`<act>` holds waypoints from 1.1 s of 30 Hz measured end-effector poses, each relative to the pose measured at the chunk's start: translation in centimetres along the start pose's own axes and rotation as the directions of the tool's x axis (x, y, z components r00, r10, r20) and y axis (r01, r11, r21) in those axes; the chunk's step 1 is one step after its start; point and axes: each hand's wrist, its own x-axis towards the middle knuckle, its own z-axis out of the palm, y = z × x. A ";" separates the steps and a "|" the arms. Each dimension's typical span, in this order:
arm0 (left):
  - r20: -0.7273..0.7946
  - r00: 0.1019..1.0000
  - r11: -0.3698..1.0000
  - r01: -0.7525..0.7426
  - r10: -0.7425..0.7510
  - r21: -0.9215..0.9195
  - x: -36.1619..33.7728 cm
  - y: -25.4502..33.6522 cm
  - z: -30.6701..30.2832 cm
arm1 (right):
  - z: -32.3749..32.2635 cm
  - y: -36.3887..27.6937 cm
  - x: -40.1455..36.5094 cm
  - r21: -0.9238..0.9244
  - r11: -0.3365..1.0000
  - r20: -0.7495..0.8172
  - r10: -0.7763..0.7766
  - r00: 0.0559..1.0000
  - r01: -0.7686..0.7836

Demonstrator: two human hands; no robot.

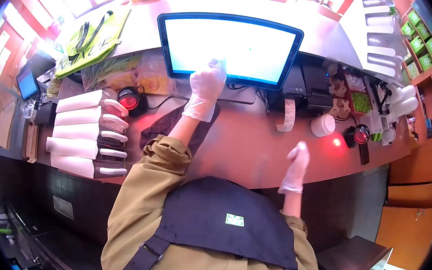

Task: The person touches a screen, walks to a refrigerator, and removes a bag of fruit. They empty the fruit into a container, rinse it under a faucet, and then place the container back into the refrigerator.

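My left hand (206,87), in a thin white glove, is raised in front of the lower middle of a touchscreen monitor (258,50). Its fingers are mostly curled in, with the fingertips overlapping the bright screen, and nothing shows in them. Near the counter's front edge hovers my right hand (296,169), also gloved, its fingers loosely curled and slightly blurred, with no object visible in it. Closest beyond it stand a white lidded cup (323,125) and a printed paper slip (288,116) hanging from a black printer (311,89).
White cup sleeves (76,132) are stacked at the left, beside a scanner glowing red (132,101). Another scanner (359,134) sits at the right, by small boxes of green and white bits. A dark cloth (167,125) lies under my left forearm; a yellow-green bag (92,42) rests behind.
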 end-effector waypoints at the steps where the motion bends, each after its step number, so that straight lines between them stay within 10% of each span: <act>1: -0.039 0.999 0.999 -0.037 0.038 0.024 0.6 -0.1 0.2 | -1.5 3.1 -0.8 -0.054 0.996 -0.033 0.071 0.997 -0.073; 16: -0.033 0.999 0.999 -0.009 0.011 0.052 2.1 0.6 2.0 | -8.8 10.3 -2.7 0.081 0.865 0.024 0.495 0.868 -0.496; 33: -0.009 1.000 0.999 0.006 -0.006 0.053 2.1 1.3 2.3 | -9.4 10.8 -2.6 0.074 0.865 0.059 0.493 0.868 -0.497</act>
